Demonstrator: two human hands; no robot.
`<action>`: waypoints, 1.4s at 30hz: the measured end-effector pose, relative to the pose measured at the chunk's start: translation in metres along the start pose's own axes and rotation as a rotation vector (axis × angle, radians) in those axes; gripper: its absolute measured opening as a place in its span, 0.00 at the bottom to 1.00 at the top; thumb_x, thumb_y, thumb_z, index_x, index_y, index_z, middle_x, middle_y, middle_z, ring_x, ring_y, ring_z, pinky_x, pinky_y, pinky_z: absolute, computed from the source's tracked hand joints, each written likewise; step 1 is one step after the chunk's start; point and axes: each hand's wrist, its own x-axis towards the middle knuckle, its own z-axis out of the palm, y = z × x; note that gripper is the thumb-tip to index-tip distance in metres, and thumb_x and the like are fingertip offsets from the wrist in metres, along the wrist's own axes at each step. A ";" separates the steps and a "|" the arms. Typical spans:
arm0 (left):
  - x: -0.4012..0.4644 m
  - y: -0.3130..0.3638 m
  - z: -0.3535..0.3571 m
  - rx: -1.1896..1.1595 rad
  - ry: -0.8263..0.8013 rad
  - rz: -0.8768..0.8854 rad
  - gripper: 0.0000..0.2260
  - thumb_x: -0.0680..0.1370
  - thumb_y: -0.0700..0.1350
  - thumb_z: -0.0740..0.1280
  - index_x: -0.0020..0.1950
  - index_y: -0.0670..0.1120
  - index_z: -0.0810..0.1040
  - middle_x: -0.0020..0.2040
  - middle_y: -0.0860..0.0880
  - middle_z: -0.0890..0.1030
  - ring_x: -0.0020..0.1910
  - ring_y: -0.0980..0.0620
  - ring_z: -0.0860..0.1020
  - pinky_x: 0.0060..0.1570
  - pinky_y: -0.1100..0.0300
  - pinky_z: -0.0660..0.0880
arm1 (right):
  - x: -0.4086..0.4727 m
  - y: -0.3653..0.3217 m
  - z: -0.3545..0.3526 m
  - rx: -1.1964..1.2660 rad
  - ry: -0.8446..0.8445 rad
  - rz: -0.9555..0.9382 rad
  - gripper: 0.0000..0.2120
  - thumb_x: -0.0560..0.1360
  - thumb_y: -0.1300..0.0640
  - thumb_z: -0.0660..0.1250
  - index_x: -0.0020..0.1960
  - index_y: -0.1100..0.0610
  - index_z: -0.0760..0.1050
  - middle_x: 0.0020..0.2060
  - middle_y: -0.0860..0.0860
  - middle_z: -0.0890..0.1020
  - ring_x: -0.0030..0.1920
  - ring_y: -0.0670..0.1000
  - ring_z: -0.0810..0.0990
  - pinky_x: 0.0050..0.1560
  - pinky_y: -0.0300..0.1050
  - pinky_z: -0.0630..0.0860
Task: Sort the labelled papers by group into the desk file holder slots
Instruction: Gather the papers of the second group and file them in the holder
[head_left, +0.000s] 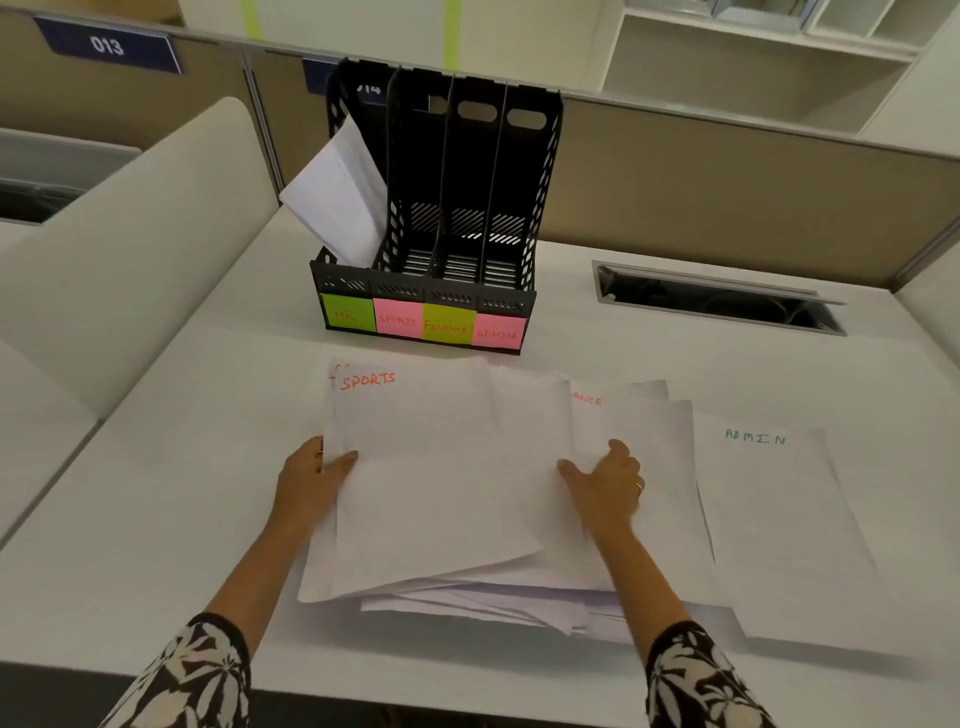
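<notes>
Judging by the file holder (431, 218), sorting has barely begun: only the HR slot (347, 312) holds papers (337, 192), while the SPORTS, FINANCE and ADMIN slots look empty. On the tabletop (156, 467), the left hand (311, 478) pinches the SPORTS sheet (431, 467) at its edge; the right hand (605, 483) rests spread on the pile. An ADMIN sheet (779, 509) lies just beside.

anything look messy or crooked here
Yes. The papers in the HR slot lean out over the holder's left side instead of standing straight. The pile under both hands is fanned, its lower sheets poking out unevenly.
</notes>
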 end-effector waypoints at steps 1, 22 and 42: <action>0.000 0.000 -0.001 -0.011 -0.004 -0.003 0.13 0.76 0.46 0.69 0.59 0.46 0.76 0.52 0.48 0.80 0.46 0.48 0.78 0.46 0.56 0.75 | 0.006 0.003 -0.004 0.105 -0.074 0.014 0.34 0.70 0.50 0.73 0.70 0.58 0.62 0.64 0.58 0.71 0.64 0.61 0.70 0.63 0.56 0.67; 0.008 0.009 -0.041 -0.130 -0.103 -0.065 0.07 0.77 0.41 0.66 0.54 0.45 0.79 0.49 0.46 0.82 0.45 0.48 0.81 0.42 0.58 0.77 | 0.064 0.033 -0.085 0.362 0.013 -0.124 0.16 0.73 0.55 0.68 0.29 0.58 0.69 0.27 0.53 0.71 0.31 0.51 0.67 0.33 0.43 0.62; -0.019 0.024 0.026 -0.149 -0.222 -0.050 0.14 0.73 0.53 0.71 0.56 0.53 0.75 0.51 0.54 0.81 0.51 0.52 0.80 0.48 0.57 0.77 | -0.014 -0.024 0.027 0.164 -0.389 -0.277 0.15 0.76 0.63 0.64 0.63 0.61 0.72 0.58 0.56 0.79 0.54 0.54 0.77 0.53 0.39 0.69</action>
